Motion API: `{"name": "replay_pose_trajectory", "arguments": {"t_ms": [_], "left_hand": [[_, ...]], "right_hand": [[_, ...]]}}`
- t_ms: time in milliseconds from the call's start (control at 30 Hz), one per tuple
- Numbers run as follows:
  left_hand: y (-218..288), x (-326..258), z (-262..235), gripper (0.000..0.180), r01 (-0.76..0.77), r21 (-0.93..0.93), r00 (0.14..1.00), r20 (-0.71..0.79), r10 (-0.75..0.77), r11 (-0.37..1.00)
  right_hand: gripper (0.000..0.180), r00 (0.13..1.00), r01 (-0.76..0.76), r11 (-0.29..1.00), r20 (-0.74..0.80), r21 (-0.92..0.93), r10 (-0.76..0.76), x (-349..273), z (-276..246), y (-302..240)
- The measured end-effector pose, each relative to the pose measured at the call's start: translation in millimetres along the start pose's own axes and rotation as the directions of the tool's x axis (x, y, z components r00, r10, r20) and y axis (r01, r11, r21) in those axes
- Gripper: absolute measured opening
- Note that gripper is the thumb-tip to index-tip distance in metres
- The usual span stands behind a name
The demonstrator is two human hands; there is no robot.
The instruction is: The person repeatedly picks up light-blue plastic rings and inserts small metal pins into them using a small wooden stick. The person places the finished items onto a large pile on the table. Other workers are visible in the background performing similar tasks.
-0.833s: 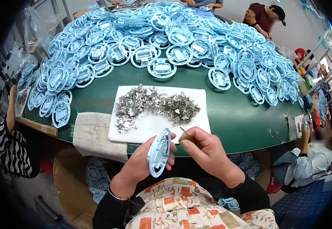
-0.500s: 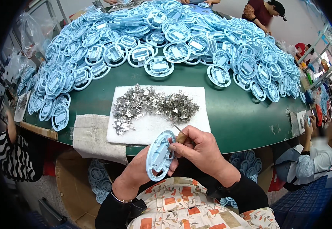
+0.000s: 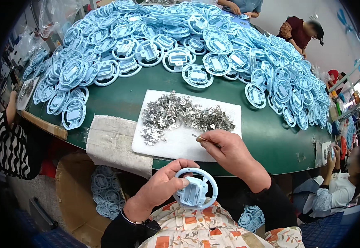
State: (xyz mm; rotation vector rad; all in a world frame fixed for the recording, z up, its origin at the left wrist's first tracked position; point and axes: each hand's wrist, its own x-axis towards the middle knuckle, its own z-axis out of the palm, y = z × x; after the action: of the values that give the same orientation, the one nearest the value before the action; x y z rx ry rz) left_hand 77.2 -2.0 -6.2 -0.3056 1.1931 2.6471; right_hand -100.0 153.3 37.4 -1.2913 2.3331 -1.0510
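My left hand point(image 3: 158, 188) grips a light blue plastic wheel-shaped part point(image 3: 194, 193) near my lap, thumb pressed on its boxy centre. The hollow side of that centre faces up. Pinched in the fingers of my right hand point(image 3: 236, 157) is a thin tool point(image 3: 199, 138) with a narrow metal tip; its exact kind is unclear. That hand is over the lower edge of a white foam board point(image 3: 180, 144). Small shiny metal pieces point(image 3: 165, 113) lie heaped on the board, just beyond the tool tip.
A big heap of similar blue parts point(image 3: 197, 76) covers the far side of the green table point(image 3: 267, 136). A pale cloth point(image 3: 116, 142) hangs over the near edge. More parts lie in a cardboard box point(image 3: 74, 194) below. Other people work at left, right and far side.
My right hand has left the blue part and moved up to the foam board with the tool. My left hand has lowered the part and turned its hollow side up.
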Motion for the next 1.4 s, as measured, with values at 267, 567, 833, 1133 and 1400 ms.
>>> {"name": "replay_pose_trajectory", "arguments": {"t_ms": [267,567,833,1133,1400], "left_hand": [[16.7,-15.5,-4.9,0.043,-0.003,0.098,0.996,-0.092,0.012,0.995],[24.0,-16.5,-7.9,0.036,-0.037,0.204,0.993,-0.103,0.059,0.978],[19.2,-3.8,1.9,0.036,-0.045,0.089,0.981,-0.183,0.06,0.995],[10.2,9.3,9.2,0.034,-0.109,0.153,0.956,-0.254,0.146,0.982],[8.0,6.3,10.4,0.034,-0.04,0.17,0.968,-0.238,0.081,0.985]], "right_hand": [[0.012,0.987,0.134,0.911,-0.027,-0.39,-0.157,52.9,34.0,-14.5],[0.011,0.988,0.153,0.924,0.062,-0.351,-0.141,52.8,31.5,-10.8],[0.011,0.99,0.131,0.965,0.076,-0.226,-0.117,38.0,21.6,-4.8],[0.012,0.998,0.069,0.989,0.017,-0.134,-0.068,23.2,9.5,2.0],[0.01,0.989,0.149,0.966,0.035,-0.21,-0.145,25.9,26.7,-0.4]]}}
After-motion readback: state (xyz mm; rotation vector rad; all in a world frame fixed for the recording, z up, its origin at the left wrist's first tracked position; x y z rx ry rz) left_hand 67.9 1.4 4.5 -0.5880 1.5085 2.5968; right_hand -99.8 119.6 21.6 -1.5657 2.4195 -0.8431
